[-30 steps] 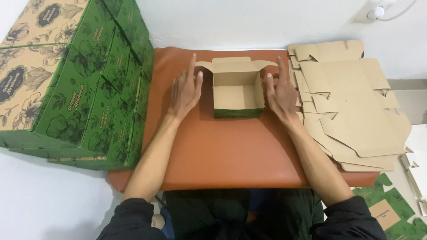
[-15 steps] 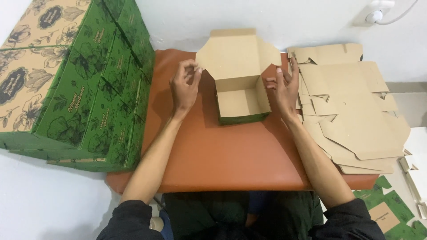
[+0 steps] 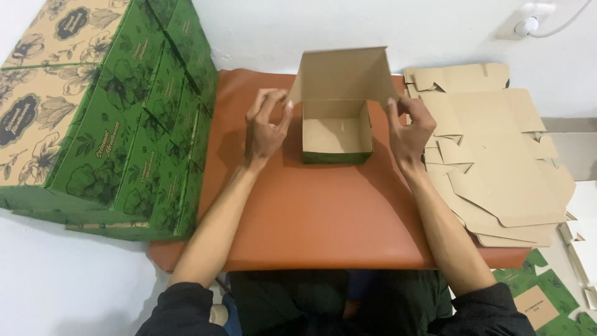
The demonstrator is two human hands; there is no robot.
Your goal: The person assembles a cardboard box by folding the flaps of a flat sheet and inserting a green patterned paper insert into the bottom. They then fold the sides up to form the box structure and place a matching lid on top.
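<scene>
Squaring up the small brown cardboard box (image 3: 337,134)
Our left hand (image 3: 266,127) and right hand (image 3: 408,127) pinch its lid corners with nearly closed fingers (image 3: 281,106); we press evenly.

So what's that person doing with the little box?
A person is folding a small cardboard box on a brown mat. The left hand and the right hand each pinch a side edge of the lid, which stands up, so the box is open and looks empty. A pile of flat unfolded boxes lies on the right, and a stack of finished green flowery boxes sits on the left.
</scene>
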